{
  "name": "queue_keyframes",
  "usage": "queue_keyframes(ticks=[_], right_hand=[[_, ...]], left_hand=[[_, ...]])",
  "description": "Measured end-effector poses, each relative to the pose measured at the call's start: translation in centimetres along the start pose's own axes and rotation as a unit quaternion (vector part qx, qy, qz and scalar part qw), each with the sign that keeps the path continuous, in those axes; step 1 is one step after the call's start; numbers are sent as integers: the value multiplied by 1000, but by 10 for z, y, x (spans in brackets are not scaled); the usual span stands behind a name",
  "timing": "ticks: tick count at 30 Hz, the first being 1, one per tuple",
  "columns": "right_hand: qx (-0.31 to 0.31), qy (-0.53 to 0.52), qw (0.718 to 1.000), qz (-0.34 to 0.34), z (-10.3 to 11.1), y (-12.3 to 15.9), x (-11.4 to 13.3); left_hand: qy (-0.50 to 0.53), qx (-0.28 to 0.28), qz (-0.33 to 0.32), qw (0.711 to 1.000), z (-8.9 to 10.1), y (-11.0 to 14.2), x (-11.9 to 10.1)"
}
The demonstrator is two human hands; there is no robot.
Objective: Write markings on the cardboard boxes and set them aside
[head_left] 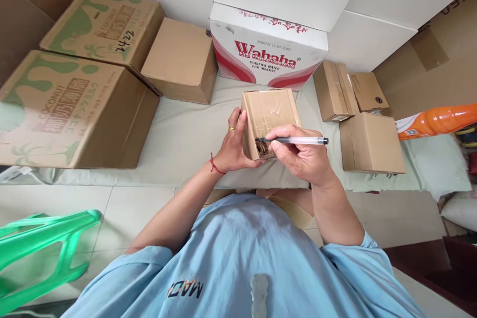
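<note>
A small brown cardboard box (274, 109) stands in front of me at the edge of the covered surface. My left hand (234, 144) grips its left side, fingers on the side wall and thumb along the near edge. In my right hand (301, 156) is a pen (301, 140) with a clear barrel and a black end, pinched between thumb and fingers. The pen's tip meets the box's near left corner, at a dark, scribbled or torn-looking patch (262, 147); which of these it is I cannot tell. Clear tape shines on the box top.
Behind the box stands a white and red Wahaha carton (266, 49). Printed coconut cartons (63, 109) and a plain box (179, 59) are at left. Several small boxes (372, 141) and an orange bottle (439, 120) sit at right. A green stool (70, 238) is on the floor.
</note>
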State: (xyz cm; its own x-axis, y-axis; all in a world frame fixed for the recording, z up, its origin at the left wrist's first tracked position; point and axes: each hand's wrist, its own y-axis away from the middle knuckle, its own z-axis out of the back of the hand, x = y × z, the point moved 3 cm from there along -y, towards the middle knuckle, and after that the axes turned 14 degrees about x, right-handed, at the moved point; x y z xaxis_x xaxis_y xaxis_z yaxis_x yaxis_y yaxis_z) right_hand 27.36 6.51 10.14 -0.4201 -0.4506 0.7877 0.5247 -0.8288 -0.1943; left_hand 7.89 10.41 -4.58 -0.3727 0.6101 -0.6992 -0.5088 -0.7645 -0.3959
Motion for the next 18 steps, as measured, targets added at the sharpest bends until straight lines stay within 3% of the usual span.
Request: queue_keyframes(ticks=[18], right_hand=[[-31, -32, 999, 25, 3, 4, 5]], left_hand=[[-7, -9, -27, 1000, -3, 0, 3]])
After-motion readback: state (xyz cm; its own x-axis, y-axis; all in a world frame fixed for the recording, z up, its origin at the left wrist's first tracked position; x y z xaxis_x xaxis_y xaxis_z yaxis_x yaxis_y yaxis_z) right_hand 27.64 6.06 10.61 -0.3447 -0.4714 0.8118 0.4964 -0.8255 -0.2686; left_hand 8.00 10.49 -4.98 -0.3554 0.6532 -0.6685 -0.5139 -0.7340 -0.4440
